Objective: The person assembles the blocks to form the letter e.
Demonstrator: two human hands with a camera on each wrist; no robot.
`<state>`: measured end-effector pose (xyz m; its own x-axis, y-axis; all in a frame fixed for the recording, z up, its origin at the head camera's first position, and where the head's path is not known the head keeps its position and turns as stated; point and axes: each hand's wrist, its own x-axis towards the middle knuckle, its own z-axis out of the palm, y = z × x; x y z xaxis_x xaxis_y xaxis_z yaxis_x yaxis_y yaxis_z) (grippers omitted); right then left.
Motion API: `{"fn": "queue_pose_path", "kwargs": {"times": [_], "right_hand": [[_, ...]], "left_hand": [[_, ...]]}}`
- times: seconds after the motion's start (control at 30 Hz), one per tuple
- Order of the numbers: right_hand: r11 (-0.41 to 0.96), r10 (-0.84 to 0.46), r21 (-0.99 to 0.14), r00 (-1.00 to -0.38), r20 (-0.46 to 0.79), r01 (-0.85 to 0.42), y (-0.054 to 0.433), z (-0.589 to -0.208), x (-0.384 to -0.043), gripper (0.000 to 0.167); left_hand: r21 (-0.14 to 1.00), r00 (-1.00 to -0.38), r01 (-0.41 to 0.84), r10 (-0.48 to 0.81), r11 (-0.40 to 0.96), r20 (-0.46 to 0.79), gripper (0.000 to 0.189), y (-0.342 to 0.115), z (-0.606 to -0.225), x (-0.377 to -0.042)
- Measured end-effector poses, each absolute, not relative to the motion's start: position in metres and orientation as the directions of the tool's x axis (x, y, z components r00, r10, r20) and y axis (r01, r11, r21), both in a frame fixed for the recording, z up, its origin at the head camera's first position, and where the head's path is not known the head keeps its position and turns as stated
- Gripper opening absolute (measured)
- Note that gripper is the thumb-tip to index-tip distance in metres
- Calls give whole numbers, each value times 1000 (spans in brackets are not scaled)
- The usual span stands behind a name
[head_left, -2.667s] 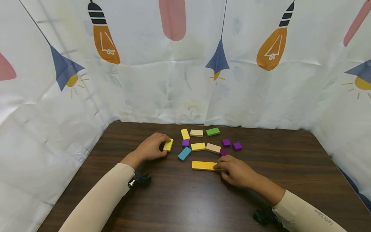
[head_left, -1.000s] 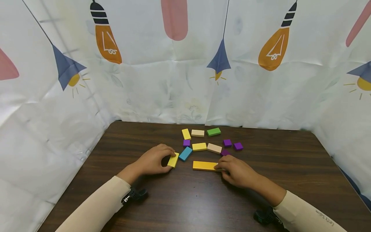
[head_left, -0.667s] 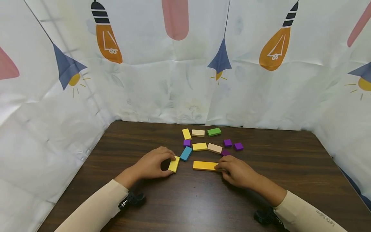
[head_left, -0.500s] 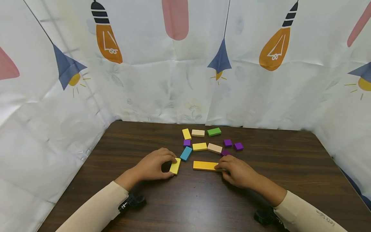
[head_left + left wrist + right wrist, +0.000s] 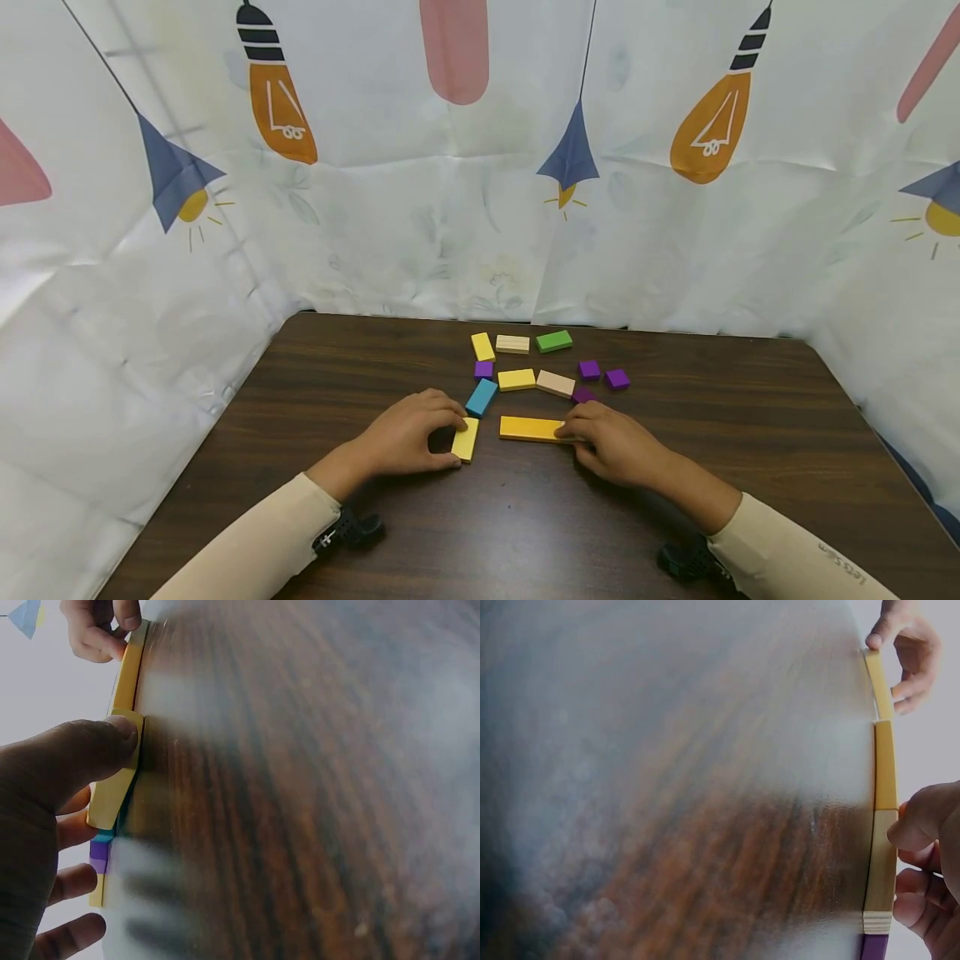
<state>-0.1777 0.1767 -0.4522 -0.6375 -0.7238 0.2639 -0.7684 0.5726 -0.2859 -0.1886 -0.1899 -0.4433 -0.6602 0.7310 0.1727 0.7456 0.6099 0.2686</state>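
Note:
My left hand (image 5: 412, 433) pinches a yellow block (image 5: 467, 442) between thumb and fingers, flat on the dark wooden table (image 5: 480, 533). The block's far end lies close to the near end of a blue block (image 5: 482, 397). To its right, across a small gap, is an orange-yellow block (image 5: 527, 428). At that block's right end, my right hand (image 5: 618, 442) pinches a pale wood-coloured block (image 5: 882, 851), mostly hidden under the fingers in the head view. In the right wrist view, the pale and orange-yellow blocks meet end to end.
Farther back lie a purple block (image 5: 483, 369), yellow blocks (image 5: 516, 380), pale blocks (image 5: 555, 383) and a green block (image 5: 553, 340). More purple blocks (image 5: 588, 369) sit beyond my right hand. A printed white curtain (image 5: 450, 233) hangs around the table's back and sides.
My left hand has brought the yellow block nearer and rightward, from left of the blue block to its near end. My right hand has stayed in place.

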Motion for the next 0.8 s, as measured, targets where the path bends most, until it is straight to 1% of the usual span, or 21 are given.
{"fn": "queue_pose_path", "kwargs": {"times": [0.47, 0.8], "right_hand": [[564, -729, -287, -631, 267, -774, 177, -453, -178, 24], [577, -724, -284, -641, 255, -765, 177, -452, -177, 24]], "left_hand": [[240, -677, 734, 715, 636, 175, 45, -184, -443, -188], [210, -663, 749, 715, 629, 222, 50, -182, -445, -190]]}}
